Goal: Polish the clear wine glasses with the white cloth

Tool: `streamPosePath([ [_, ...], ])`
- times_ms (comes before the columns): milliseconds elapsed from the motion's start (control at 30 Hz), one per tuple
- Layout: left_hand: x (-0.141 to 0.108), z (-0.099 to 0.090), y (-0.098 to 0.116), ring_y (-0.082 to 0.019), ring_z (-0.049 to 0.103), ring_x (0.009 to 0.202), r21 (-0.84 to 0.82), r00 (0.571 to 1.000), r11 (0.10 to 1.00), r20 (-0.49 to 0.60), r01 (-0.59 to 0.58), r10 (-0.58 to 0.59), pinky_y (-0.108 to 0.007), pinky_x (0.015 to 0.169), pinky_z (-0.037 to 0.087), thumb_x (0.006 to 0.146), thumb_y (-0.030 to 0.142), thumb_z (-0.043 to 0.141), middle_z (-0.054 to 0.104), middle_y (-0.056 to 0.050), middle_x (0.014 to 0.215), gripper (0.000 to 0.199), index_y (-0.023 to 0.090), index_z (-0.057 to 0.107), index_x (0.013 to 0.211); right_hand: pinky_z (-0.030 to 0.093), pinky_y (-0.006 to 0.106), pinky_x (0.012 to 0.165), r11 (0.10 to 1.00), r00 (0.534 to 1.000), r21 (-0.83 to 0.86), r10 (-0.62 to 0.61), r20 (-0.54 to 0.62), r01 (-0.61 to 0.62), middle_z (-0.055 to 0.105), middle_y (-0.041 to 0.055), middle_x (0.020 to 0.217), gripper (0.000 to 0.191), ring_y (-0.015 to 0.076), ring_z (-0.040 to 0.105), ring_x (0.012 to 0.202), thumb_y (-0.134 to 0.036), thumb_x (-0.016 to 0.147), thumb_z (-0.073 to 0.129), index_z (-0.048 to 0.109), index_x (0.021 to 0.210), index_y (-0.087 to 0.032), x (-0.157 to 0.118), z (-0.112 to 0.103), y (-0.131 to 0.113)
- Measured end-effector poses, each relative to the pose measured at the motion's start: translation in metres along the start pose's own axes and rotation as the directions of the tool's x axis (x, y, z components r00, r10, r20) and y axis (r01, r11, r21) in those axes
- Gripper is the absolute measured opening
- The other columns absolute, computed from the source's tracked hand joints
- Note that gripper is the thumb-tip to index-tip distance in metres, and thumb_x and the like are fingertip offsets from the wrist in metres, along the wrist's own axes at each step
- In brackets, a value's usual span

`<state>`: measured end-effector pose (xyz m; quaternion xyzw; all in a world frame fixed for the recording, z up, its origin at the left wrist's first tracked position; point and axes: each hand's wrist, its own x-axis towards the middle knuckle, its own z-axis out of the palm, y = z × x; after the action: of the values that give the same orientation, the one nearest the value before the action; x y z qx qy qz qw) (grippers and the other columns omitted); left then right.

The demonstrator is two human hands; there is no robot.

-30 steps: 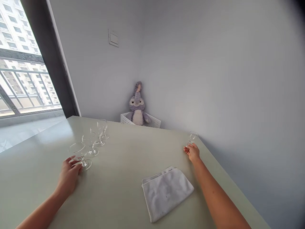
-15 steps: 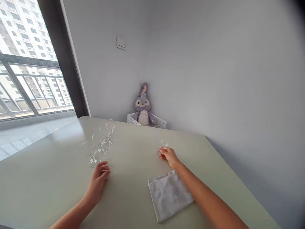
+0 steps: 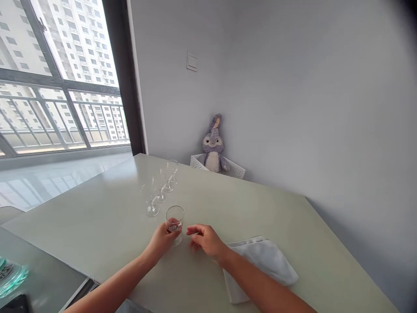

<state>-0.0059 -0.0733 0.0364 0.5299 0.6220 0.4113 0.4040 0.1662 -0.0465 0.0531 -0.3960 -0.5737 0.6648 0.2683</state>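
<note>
A clear stemmed glass stands upright at the middle front of the table, with my left hand wrapped round its lower bowl. Just to the right of it, my right hand hovers apart from the glass, fingers loosely curved and spread, slightly blurred. Beyond my left hand several more clear stemmed glasses stand upright in a slanting row going away from me. A pale grey folded cloth lies under my right forearm, its near part hidden by the arm.
The pale green table reaches to the wall. Behind its far edge a purple plush toy sits in a white perforated basket. At lower left, a darker surface carries a greenish glass object and a black item. A window is at left.
A glass has come from the right to the middle and is now in my left hand; my right hand has let go of it. The cloth looks shifted and rumpled. The view has turned left.
</note>
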Motion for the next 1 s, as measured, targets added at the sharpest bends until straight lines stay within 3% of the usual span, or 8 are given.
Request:
streamPosePath([
  [233,-0.001,-0.054,-0.029,-0.019,0.050,0.081,0.011,0.963,0.997,-0.260,0.072,-0.066,-0.025,0.070,0.035,0.067,0.047,0.053,0.055,-0.004,0.088,0.035,0.015,0.056,0.081,0.047,0.030,0.068,0.813,0.968,-0.579,-0.193,-0.161,0.066,0.062,0.0045,0.090,0.027,0.0185,0.058,0.080,-0.028,0.079,0.040,0.062,0.095,-0.027,-0.060,-0.056,0.000],
  [400,-0.001,-0.076,-0.037,-0.016,0.051,0.073,-0.004,0.924,0.993,-0.367,0.118,-0.111,-0.026,0.067,0.037,0.066,0.041,0.053,0.056,-0.004,0.094,0.042,0.018,0.050,0.101,0.046,0.038,0.070,0.497,0.841,-0.843,-0.351,-0.412,-0.206,0.060,0.0060,0.094,0.033,0.0225,0.059,0.085,-0.036,0.081,0.032,0.062,0.091,-0.026,-0.095,-0.102,0.025],
  [467,-0.008,-0.075,-0.032,-0.014,0.049,0.068,0.013,0.852,0.994,-0.516,0.104,-0.083,-0.025,0.063,0.037,0.066,0.035,0.053,0.053,-0.002,0.097,0.042,0.021,0.047,0.105,0.046,0.041,0.063,0.461,0.758,-0.827,-0.398,-0.517,-0.322,0.060,0.0068,0.083,0.027,0.0256,0.059,0.076,-0.042,0.078,0.038,0.062,0.082,-0.030,-0.101,-0.114,0.038],
  [533,-0.021,-0.069,-0.022,-0.013,0.047,0.065,0.045,0.701,0.993,-0.712,0.106,-0.042,-0.025,0.061,0.036,0.067,0.031,0.052,0.050,0.001,0.088,0.043,0.022,0.043,0.109,0.046,0.044,0.060,0.498,0.690,-0.795,-0.439,-0.575,-0.346,0.056,0.0075,0.071,0.019,0.0280,0.058,0.069,-0.047,0.072,0.048,0.059,0.071,-0.032,-0.103,-0.119,0.049],
  [633,-0.042,-0.050,-0.006,-0.013,0.046,0.064,0.049,0.559,0.998,-0.829,0.036,0.021,-0.025,0.061,0.035,0.068,0.033,0.054,0.042,0.004,0.071,0.043,0.021,0.043,0.108,0.045,0.052,0.070,0.570,0.688,-0.773,-0.443,-0.575,-0.278,0.055,0.0095,0.064,0.020,0.0341,0.057,0.080,-0.050,0.067,0.057,0.057,0.062,-0.031,-0.097,-0.111,0.057],
  [767,-0.058,-0.009,0.001,-0.013,0.043,0.067,-0.049,0.666,0.975,-0.738,-0.218,0.112,-0.024,0.062,0.036,0.070,0.035,0.055,0.040,0.004,0.070,0.040,0.022,0.041,0.105,0.028,0.057,0.096,0.608,0.844,-0.778,-0.327,-0.426,-0.157,0.061,0.0123,0.100,0.022,0.0378,0.043,0.112,-0.044,0.070,0.058,0.064,0.080,-0.025,-0.075,-0.074,0.051],
  [867,-0.060,0.021,-0.002,-0.014,0.043,0.072,-0.145,0.771,0.946,-0.621,-0.292,0.143,-0.026,0.069,0.039,0.072,0.037,0.054,0.041,0.002,0.075,0.036,0.024,0.041,0.103,0.017,0.048,0.107,0.620,0.943,-0.785,-0.269,-0.198,0.012,0.041,0.0080,0.134,0.040,0.0312,0.021,0.130,-0.039,0.075,0.055,0.056,0.110,-0.020,-0.051,-0.041,0.045],
  [1000,-0.058,0.041,-0.006,-0.015,0.045,0.079,-0.202,0.838,0.940,-0.529,-0.275,0.131,-0.028,0.075,0.041,0.074,0.040,0.053,0.044,-0.001,0.081,0.034,0.024,0.043,0.102,0.009,0.039,0.110,0.598,0.944,-0.756,-0.320,0.078,0.265,0.024,-0.0035,0.143,0.045,0.0222,0.010,0.133,-0.035,0.081,0.049,0.043,0.125,-0.028,-0.008,-0.016,0.042],
])
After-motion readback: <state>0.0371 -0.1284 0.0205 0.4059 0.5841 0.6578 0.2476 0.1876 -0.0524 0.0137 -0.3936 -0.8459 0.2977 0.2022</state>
